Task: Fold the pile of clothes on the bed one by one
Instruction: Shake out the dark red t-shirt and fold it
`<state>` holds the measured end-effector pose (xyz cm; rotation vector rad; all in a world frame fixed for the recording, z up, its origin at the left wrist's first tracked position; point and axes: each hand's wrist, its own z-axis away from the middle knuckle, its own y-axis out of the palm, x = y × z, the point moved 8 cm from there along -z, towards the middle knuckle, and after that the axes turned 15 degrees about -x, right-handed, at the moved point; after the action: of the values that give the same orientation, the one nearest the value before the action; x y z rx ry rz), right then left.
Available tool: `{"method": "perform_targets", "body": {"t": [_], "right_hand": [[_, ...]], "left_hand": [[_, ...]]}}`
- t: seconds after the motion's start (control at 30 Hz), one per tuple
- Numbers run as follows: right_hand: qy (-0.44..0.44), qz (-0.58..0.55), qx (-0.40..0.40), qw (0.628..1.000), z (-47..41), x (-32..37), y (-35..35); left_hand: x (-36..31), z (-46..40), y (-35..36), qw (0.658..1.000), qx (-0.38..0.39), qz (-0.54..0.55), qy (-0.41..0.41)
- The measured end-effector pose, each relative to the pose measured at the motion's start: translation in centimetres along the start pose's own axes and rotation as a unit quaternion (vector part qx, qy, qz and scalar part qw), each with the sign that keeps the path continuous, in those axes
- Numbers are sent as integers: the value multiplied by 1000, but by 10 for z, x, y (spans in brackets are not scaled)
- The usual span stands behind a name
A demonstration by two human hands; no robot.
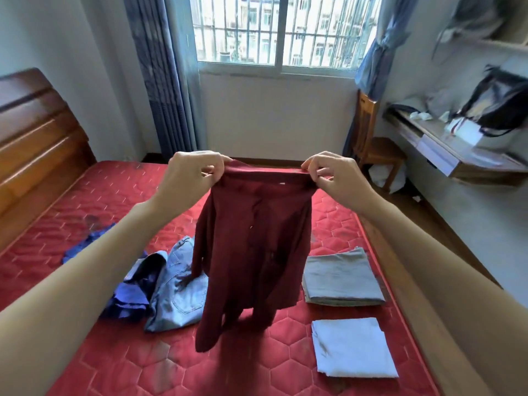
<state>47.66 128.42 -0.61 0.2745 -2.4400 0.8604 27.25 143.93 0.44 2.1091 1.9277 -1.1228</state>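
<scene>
— While the maroon shirt (251,247) hangs in the air over the middle of the bed (94,195), where exactly do we have it?

— We pinch it at the top edge, our left hand (197,170) on one corner and our right hand (331,174) on the other, fingers curled onto the cloth. Its lower end dangles down close to the red quilted mattress; whether it touches we cannot tell.

— And the rest of the clothes?

— On our left lies the unfolded heap: light blue jeans (177,292) partly behind the shirt, touching a rumpled dark blue garment (128,295). On our right sit two folded pieces, a grey one (343,278) farther off and a pale blue-white one (353,347) nearer us, just apart from each other.

— Beyond the bed?

— We see a wooden headboard (34,130) on the left, a barred window (283,30) with blue curtains ahead, a wooden chair (374,150) and a worktop (445,150) carrying a black bag (503,107) on the right.
</scene>
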Motion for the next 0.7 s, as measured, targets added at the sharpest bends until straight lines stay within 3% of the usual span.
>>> {"method": "perform_targets", "body": {"t": [0.2, 0.3, 0.4, 0.57, 0.7], "right_hand": [[-170, 105, 111, 973, -7, 27, -4], [-220, 182, 173, 943, -3, 36, 0], [-209, 218, 237, 923, 6, 32, 7], [-150, 154, 234, 948, 17, 19, 15], [-42, 75, 144, 986, 16, 5, 12]], "left_hand": [[-23, -14, -2, 970, 141, -95, 176], [-24, -17, -2, 954, 201, -123, 185], [-19, -8, 2, 947, 253, -122, 154], [17, 16, 3, 942, 302, -134, 61], [38, 15, -10, 977, 197, -12, -75]]}}
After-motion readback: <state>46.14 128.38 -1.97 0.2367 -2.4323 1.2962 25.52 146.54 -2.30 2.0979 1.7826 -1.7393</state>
